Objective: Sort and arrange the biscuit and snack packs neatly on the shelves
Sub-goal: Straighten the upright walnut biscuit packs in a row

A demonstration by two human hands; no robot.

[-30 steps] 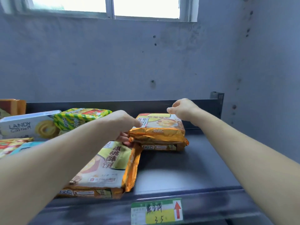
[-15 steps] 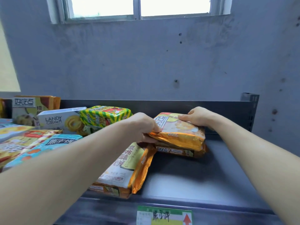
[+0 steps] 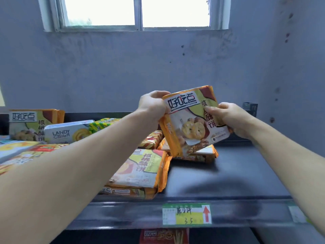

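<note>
Both hands hold an orange and yellow biscuit pack [image 3: 190,124] upright above the dark top shelf [image 3: 228,180], its printed front facing me. My left hand [image 3: 152,105] grips its upper left corner and my right hand [image 3: 226,117] grips its right edge. Under it a matching pack [image 3: 202,154] lies flat on the shelf. Two more of the same kind [image 3: 140,171] are stacked flat at the shelf's front, left of centre, partly under my left forearm.
At the left stand another orange pack [image 3: 33,124], a white LANDY box [image 3: 68,132], a green-yellow striped pack [image 3: 105,123] and several flat packs [image 3: 21,154]. A price label [image 3: 186,214] is on the shelf's front rail. A grey wall with a window rises behind.
The top pack of the back pile was lifted off it with both hands and tipped upright to face me. The view shifted right and up.
</note>
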